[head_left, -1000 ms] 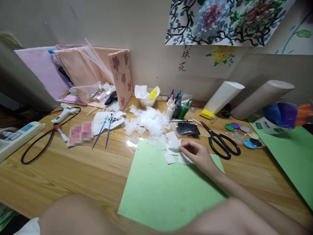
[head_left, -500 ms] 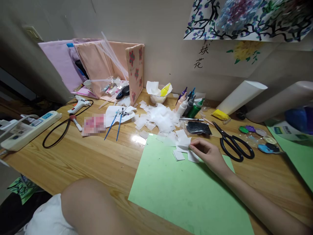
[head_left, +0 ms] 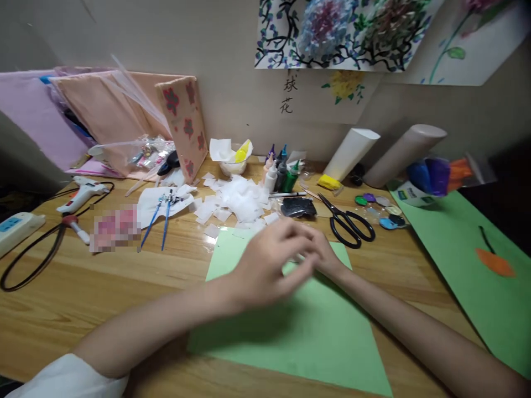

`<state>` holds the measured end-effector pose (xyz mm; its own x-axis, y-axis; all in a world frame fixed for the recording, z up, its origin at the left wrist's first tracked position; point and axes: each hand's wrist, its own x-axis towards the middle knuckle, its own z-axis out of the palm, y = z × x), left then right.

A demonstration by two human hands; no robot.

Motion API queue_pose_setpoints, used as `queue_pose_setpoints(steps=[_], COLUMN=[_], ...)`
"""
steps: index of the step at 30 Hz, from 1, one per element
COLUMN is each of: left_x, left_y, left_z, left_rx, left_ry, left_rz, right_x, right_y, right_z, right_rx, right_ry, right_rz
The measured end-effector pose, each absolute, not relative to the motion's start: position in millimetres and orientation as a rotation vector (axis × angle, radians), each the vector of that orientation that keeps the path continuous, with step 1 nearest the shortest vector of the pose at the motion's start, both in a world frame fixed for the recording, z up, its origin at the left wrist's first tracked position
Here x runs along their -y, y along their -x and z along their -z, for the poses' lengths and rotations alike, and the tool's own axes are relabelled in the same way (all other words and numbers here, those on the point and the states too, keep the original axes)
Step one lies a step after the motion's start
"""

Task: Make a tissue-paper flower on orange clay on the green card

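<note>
My left hand (head_left: 265, 262) reaches across the top of a light green paper sheet (head_left: 307, 331), its fingers stretched out to the right and slightly blurred. They overlap my right hand (head_left: 329, 258), which rests on the same sheet with its fingertips hidden behind them. A sliver of white paper (head_left: 290, 269) shows under my left fingers. A heap of white paper squares (head_left: 238, 200) lies just beyond the sheet.
Black scissors (head_left: 348, 224) lie to the right of my hands, near a black pouch (head_left: 297, 207), paint bottles (head_left: 282, 174) and colour pots (head_left: 379, 207). Two blue brushes (head_left: 160, 215), a glue gun (head_left: 81, 194) and a power strip (head_left: 16, 228) lie left. Another green sheet (head_left: 468, 265) is at right.
My left arm has come up from below and its hand now covers the loose white squares and my right fingertips. The camera has swung back to the right.
</note>
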<state>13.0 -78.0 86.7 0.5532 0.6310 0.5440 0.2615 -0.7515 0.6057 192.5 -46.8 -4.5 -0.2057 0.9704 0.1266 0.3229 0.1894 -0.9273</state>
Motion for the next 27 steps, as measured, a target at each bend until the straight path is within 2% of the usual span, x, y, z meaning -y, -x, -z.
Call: queue_pose_setpoints(steps=[4,7,27], left_x=[38.4,30.0,26.0], left_y=[-20.8,-16.3,-10.8], left_z=[-28.6,-10.9,-4.3], left_rx=[-1.074,-1.145,-1.063], left_ry=[-2.587,-2.623,-2.360], left_rz=[-0.951,-0.958,-0.961], right_x=[45.3,44.7,45.3], right_y=[-192.4,-192.2,-193.7], right_z=[2.5,1.6,2.1], right_rx=[1.619,1.583,1.599], right_ry=[1.179,1.174,1.202], right_rz=[-1.072,-1.084,-1.073])
